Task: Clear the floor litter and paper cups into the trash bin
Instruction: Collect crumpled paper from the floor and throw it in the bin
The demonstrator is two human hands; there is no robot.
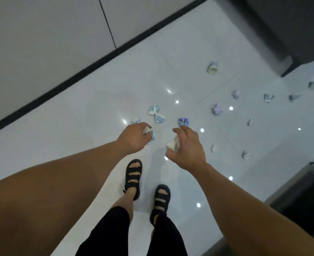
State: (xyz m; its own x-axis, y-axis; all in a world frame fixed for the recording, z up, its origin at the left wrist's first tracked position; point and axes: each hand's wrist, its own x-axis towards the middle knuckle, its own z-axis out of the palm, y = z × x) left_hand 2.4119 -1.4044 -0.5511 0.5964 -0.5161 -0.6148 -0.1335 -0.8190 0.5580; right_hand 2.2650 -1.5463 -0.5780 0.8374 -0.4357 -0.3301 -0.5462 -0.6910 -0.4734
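My left hand [134,137] is closed around a crumpled blue-and-white paper scrap [148,133]. My right hand [186,145] grips a crumpled whitish paper piece [173,144]. Both hands hang above the glossy white tile floor. Just beyond them lie a blue-white crumpled wrapper [156,113], a small scrap [135,120] and a purple-blue ball of paper [183,122]. A paper cup [213,67] lies on its side farther back. More crumpled pieces [216,109] are scattered to the right. No trash bin is in view.
A white wall with a black baseboard [89,68] runs diagonally on the left. A dark grey furniture piece [281,34] stands at the top right, and another dark object [304,196] sits at the right edge. My feet in black sandals [134,178] stand below the hands.
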